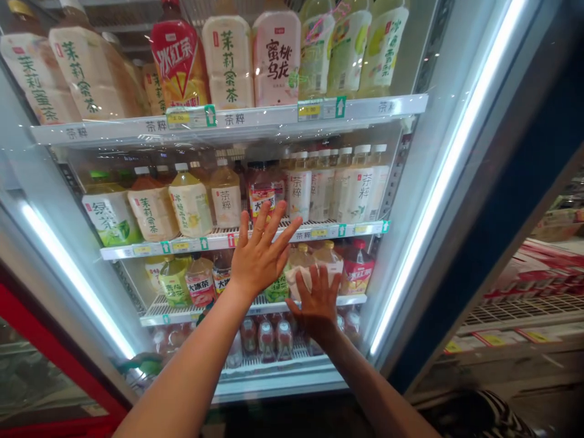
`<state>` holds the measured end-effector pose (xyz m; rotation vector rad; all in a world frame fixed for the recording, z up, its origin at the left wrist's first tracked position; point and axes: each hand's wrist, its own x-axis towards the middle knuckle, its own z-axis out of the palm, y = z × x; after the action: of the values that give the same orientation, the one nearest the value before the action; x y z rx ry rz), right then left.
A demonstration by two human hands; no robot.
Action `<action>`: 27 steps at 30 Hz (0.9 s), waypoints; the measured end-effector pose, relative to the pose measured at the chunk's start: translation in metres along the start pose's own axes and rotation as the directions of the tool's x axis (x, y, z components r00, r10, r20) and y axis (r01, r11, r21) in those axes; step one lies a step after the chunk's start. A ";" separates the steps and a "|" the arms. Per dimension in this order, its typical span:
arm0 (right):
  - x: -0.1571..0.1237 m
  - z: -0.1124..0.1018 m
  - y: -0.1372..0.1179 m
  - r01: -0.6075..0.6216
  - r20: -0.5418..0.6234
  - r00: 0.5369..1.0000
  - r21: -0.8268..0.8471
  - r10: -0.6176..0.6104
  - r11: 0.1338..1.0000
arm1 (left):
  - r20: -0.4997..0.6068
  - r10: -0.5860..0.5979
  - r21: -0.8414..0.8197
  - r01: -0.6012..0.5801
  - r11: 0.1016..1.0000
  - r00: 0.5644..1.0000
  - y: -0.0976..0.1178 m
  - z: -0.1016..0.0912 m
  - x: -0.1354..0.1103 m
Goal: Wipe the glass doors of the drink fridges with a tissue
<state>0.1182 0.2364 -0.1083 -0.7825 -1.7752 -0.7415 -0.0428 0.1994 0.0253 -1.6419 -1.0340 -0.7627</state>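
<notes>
My left hand (pixel 261 254) is raised with its fingers spread, in front of the middle shelf of a lit drinks cooler. Nothing is in it, and a dark-capped bottle with a red and black label (pixel 261 191) shows just beyond its fingertips. Lower and to the right, my right hand (pixel 318 301) also has spread fingers and holds nothing. It covers part of a pale-labelled bottle (pixel 298 277) on the shelf below. Faint reflections suggest glass before the shelves; whether either palm touches it I cannot tell.
Large tea bottles (pixel 228 61) line the top shelf (pixel 274 115). White-capped bottles (pixel 362 188) stand on the middle shelf, and small bottles (pixel 267 337) at the bottom. Light strips (pixel 75 280) flank the cooler. A red frame (pixel 50 359) is at left; another goods rack (pixel 515 304) stands at right.
</notes>
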 end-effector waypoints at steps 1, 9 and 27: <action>0.004 -0.002 0.003 0.007 0.002 1.000 0.014 -0.007 1.000 | 0.010 -0.004 -0.010 0.004 1.000 1.000 0.002 0.000 -0.004; 0.065 -0.010 0.031 -0.163 -0.053 0.985 -0.022 0.162 0.986 | 0.017 -0.042 -0.022 0.043 0.999 0.999 0.011 0.003 -0.024; -0.036 0.011 -0.026 -0.172 0.004 0.985 -0.009 0.172 0.985 | 0.029 -0.049 -0.101 0.052 0.994 0.998 0.014 0.006 -0.035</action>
<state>0.1019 0.2232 -0.1486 -0.9313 -1.6851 -0.6331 -0.0449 0.1945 -0.0124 -1.7220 -1.0741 -0.8408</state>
